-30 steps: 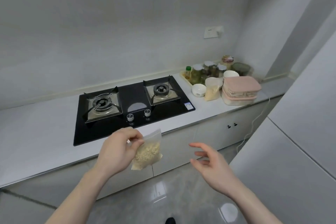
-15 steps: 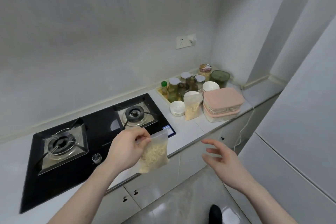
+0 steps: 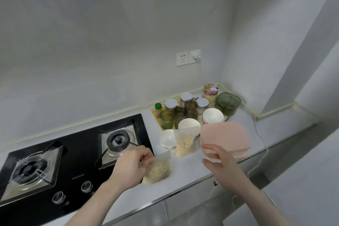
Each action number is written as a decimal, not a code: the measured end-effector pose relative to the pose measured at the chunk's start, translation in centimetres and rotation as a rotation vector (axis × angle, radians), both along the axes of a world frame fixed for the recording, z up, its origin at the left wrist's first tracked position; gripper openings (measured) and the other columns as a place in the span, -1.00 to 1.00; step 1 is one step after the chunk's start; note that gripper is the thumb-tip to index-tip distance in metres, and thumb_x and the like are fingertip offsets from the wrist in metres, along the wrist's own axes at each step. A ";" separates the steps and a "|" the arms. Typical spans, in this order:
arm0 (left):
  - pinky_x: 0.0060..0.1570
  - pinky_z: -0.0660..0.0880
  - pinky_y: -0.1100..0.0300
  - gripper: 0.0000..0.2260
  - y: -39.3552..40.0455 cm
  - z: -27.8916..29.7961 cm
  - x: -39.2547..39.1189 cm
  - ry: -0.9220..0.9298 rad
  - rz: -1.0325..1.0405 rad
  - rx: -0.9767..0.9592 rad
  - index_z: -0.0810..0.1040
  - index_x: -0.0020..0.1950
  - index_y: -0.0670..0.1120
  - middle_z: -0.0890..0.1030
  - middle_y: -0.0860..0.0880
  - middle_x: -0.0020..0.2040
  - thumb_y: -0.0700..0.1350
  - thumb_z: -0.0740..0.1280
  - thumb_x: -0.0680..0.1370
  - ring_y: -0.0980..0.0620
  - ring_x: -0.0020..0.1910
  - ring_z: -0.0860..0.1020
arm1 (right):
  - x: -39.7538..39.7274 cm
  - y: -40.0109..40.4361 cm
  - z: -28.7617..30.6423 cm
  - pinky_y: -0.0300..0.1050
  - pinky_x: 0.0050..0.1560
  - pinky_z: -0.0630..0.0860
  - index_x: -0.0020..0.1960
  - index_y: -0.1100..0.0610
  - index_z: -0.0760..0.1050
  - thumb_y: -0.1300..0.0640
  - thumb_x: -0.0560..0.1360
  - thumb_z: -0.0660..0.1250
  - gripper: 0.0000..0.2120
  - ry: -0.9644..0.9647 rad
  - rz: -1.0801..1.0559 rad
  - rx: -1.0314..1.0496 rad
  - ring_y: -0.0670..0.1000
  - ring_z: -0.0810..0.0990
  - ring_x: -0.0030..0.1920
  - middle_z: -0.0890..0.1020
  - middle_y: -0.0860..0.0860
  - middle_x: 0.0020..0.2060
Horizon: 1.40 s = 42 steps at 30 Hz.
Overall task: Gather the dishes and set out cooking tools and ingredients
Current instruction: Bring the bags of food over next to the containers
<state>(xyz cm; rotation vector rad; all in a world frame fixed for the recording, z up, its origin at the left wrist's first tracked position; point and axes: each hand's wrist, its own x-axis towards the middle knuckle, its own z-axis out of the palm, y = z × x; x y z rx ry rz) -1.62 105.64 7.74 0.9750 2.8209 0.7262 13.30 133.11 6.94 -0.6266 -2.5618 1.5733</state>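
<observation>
White kitchen counter (image 3: 185, 170), black two-burner gas hob (image 3: 73, 154) at 8 o'clock. Left hand (image 3: 132, 163) pinched the top of a clear zip bag of pale crumbs (image 3: 158, 169), bag over the counter edge beside the hob. Right hand (image 3: 222, 161) at 4 o'clock, fingers relaxed and apart, touching the pink-lidded container stack (image 3: 226, 137). Second crumb bag (image 3: 185, 143) stood upright at 12 o'clock from the first.

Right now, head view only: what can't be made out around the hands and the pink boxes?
- Pink boxes: front corner hidden by the right hand; whether it touches them is unclear.
- Bag of crumbs: top edge hidden by the left hand; whether it rests on the counter is unclear.
- Jars: contents too small.
</observation>
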 end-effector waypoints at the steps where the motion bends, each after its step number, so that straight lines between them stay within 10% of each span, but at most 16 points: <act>1: -0.18 0.53 0.17 -0.90 1.2 -0.3 -0.7 -0.005 0.012 -0.003 0.56 -0.17 0.13 0.57 0.20 -0.20 0.01 0.39 0.55 0.21 -0.18 0.52 | -1.0 1.4 -0.1 -0.31 0.14 0.43 0.24 -0.27 0.43 0.03 0.58 0.37 -0.69 -0.009 0.018 0.023 -0.20 0.49 0.25 0.48 -0.29 0.25; 22: -0.03 0.51 0.13 -0.81 17.1 -6.4 -6.9 -0.151 0.007 -0.245 0.60 -0.08 0.07 0.61 0.09 -0.05 -0.19 0.26 0.48 -0.04 -0.02 0.56 | -11.3 13.5 -6.6 -0.12 0.45 0.18 0.43 -0.01 0.39 0.05 0.56 0.29 -0.56 -0.276 0.205 0.484 -0.01 0.32 0.44 0.43 -0.08 0.39; 42: 0.34 0.37 0.09 -0.67 16.6 -7.8 -4.9 -0.091 0.120 -0.166 0.45 0.37 0.12 0.47 0.12 0.33 -0.01 0.32 0.60 0.01 0.30 0.43 | -9.4 13.0 -6.6 -0.05 0.50 0.21 0.47 -0.07 0.34 -0.01 0.57 0.30 -0.52 -0.288 0.248 0.419 0.00 0.27 0.48 0.29 -0.08 0.50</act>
